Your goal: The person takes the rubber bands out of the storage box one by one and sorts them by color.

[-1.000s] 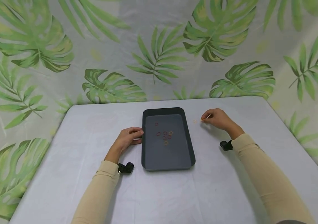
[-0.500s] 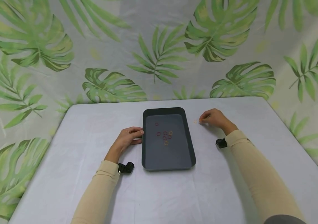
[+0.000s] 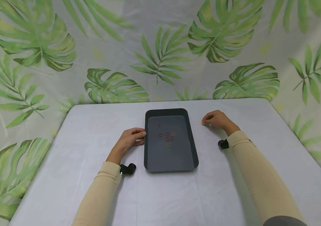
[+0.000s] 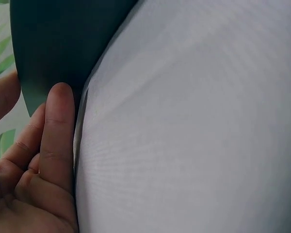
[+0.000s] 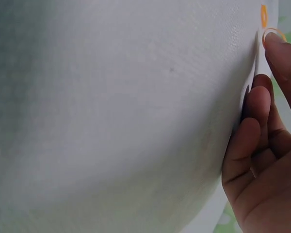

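The relaxed left hand (image 3: 129, 138) touches the dark tray (image 3: 170, 159) at its fingertips; the right hand (image 3: 216, 119) pinches an orange rubber band (image 5: 275, 29), another band (image 5: 264, 25) just beyond.

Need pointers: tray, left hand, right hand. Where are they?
Tray (image 3: 171, 157), head view: bare floor near the end closest to the person.
Left hand (image 3: 127, 138), head view: back of the hand.
Right hand (image 3: 218, 120), head view: back of the hand.
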A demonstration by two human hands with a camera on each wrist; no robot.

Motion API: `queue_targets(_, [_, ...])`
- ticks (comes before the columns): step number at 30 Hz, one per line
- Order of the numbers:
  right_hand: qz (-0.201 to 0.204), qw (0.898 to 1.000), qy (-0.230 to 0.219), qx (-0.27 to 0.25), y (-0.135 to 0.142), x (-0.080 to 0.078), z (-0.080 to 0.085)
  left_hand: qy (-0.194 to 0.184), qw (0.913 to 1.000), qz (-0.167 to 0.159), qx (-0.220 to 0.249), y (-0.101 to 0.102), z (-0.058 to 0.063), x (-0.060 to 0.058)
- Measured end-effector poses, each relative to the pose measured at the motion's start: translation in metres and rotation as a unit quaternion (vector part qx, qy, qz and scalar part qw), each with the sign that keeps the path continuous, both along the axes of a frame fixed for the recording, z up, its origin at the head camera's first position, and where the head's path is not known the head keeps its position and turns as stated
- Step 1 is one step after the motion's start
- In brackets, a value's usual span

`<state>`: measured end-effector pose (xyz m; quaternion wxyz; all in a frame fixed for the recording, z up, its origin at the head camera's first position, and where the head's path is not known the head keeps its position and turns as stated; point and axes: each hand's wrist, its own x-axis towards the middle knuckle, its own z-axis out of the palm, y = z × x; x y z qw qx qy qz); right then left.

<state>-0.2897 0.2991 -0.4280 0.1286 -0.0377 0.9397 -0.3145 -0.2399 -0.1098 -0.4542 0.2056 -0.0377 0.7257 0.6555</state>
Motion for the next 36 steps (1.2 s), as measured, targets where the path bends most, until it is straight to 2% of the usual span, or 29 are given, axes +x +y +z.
queue_targets(36, [-0.005,1.0,0.006,0.003,0.0022,0.0019,-0.0042,-0.001,0.9999,0.009,0.008,0.0022,0.0016,0.0006])
